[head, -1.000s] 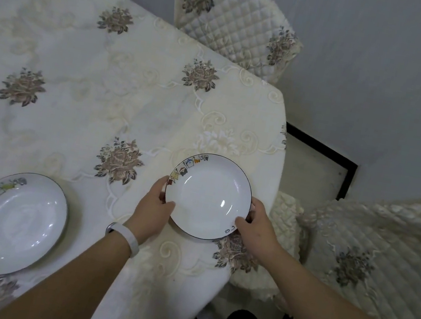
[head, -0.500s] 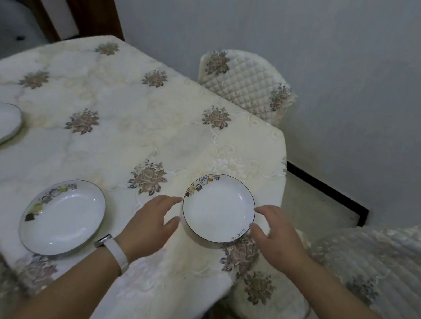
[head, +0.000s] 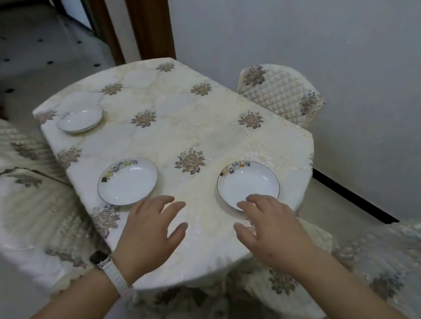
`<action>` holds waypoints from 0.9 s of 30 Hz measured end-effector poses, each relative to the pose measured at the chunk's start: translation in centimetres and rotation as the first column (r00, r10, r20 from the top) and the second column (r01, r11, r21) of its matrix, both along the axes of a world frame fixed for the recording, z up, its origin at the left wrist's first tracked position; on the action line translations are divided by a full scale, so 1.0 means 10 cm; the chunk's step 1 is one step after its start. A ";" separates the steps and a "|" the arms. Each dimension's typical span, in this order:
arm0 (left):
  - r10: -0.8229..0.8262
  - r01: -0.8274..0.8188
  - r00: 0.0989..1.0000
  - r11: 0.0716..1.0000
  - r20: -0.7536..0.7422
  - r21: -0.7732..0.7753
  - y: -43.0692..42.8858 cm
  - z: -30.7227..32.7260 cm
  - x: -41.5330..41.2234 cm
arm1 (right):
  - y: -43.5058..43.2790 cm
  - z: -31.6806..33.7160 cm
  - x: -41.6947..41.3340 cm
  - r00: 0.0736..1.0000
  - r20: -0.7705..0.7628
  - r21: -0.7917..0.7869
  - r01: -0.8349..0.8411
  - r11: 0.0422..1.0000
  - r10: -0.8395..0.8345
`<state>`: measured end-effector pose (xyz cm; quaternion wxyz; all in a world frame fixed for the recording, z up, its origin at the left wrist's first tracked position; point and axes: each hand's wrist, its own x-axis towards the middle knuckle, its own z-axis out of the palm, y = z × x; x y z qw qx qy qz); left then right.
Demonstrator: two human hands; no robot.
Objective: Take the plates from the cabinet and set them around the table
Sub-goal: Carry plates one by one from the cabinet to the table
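Left hand [head: 152, 233], right hand [head: 274, 234] withdrawn from plate [head: 247, 188]; both relaxed, empty.

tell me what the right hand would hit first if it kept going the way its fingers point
Probably the rightmost plate: the right hand has its fingers pointing away and to the left, over that plate's near rim. Whether they touch it or hover above is unclear.

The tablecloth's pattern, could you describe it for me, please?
The tablecloth is cream with brownish flower motifs; head view.
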<state>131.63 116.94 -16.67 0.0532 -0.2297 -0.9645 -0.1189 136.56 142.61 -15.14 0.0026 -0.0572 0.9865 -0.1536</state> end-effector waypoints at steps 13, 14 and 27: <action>0.192 -0.192 0.977 0.981 -0.095 0.009 -1.29 0.28 0.64 | -1.42 0.47 0.16 0.956 -0.055 0.102 -0.281 0.954 0.287; 0.205 -0.206 0.972 0.979 -0.110 0.009 -1.43 0.29 0.70 | -1.56 0.49 0.14 0.949 -0.035 0.109 -0.307 0.946 0.312; 0.574 -0.548 0.806 0.816 -0.142 0.185 -4.31 0.17 1.73 | -4.71 0.42 0.29 0.812 -0.033 0.193 -0.567 0.801 0.583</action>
